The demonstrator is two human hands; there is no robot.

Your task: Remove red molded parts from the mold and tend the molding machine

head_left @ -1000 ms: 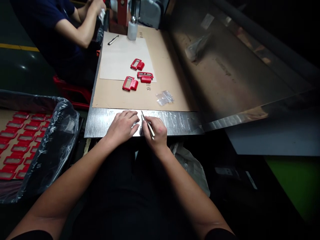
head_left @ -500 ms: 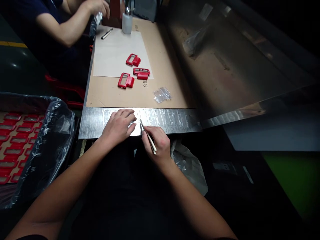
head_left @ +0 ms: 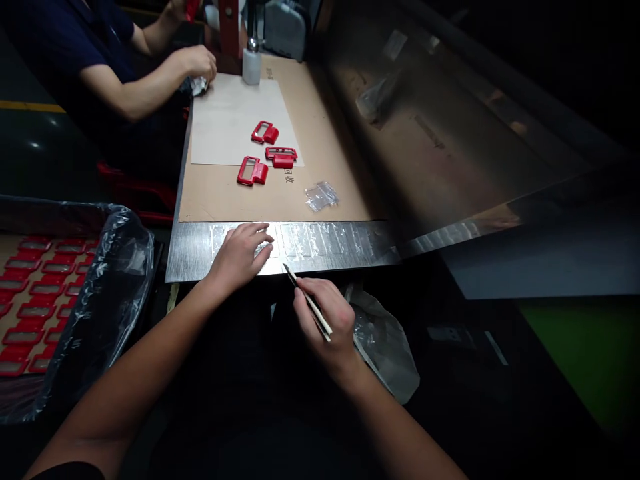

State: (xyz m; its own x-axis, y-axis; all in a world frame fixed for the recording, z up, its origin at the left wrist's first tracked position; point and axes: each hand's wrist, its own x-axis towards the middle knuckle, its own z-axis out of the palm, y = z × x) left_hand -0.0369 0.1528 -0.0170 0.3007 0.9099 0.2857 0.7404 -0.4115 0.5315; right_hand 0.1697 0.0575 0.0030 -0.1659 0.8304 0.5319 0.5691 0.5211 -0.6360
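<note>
My left hand rests on the bare metal edge of the table, fingers apart and lying over clear film pieces stuck there in a row. Between the thumb and fingers of my right hand is a pair of pale tweezers with dark tips. Those tips point up and left, close to the front of the metal edge, right of my left thumb. Whether they pinch anything is too small to tell. Farther back lie three red plastic frames and a small heap of clear film.
A plastic-lined bin of red frames stands at the left. A white sheet lies on cardboard, with a bottle behind. A co-worker's arm reaches in at back left. A dark panel rises at the right.
My right hand has drawn the tweezers back toward me and slightly right, off the film row. My left hand stays on the metal edge. The view has tilted a little; the co-worker's hands have moved.
</note>
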